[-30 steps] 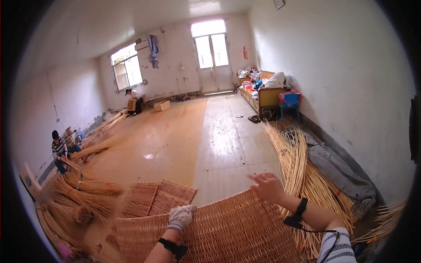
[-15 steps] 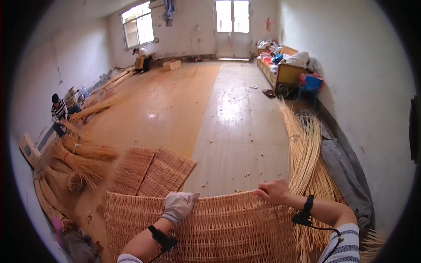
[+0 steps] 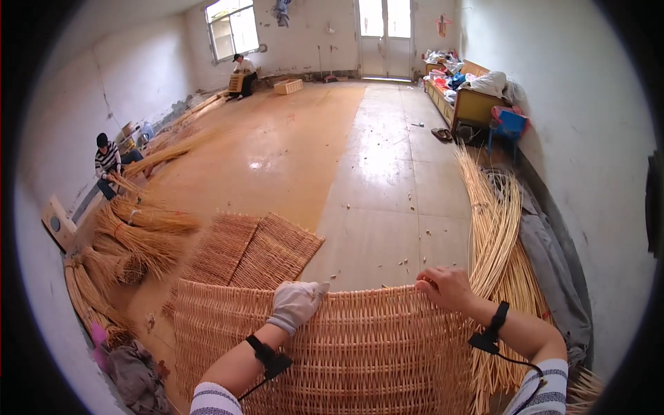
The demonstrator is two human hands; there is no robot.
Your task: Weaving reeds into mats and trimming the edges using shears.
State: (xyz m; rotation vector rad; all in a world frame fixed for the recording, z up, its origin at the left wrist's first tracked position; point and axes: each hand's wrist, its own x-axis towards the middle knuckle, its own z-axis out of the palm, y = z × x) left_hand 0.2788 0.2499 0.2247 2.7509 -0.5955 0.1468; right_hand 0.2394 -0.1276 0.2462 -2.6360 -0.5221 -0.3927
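Observation:
A large woven wicker panel [image 3: 360,346] stands upright in front of me, its top edge bowed slightly across the view. My left hand [image 3: 296,304], in a pale glove, is closed over that top edge left of its middle, thumb stretched to the right. Bare, my right hand [image 3: 446,287] has its fingers curled at the same edge near the right end; the fingertips are partly hidden. Beyond the panel, two more wicker panels [image 3: 277,249] lie overlapping on the floor. The lower part of the upright panel runs out of view.
Long bundles of pale wicker rods [image 3: 494,242] lie on the right beside grey cloth [image 3: 553,256]. More bundles [image 3: 131,235] spread at the left, near a seated person [image 3: 109,162]. Another person [image 3: 243,75] works by the far window. A blue chair [image 3: 508,124] stands by a loaded wooden bench [image 3: 470,97].
The whole room has shifted right and up in the view. Both hands remain at the panel's top edge; the right hand's fingers have lifted and loosened slightly.

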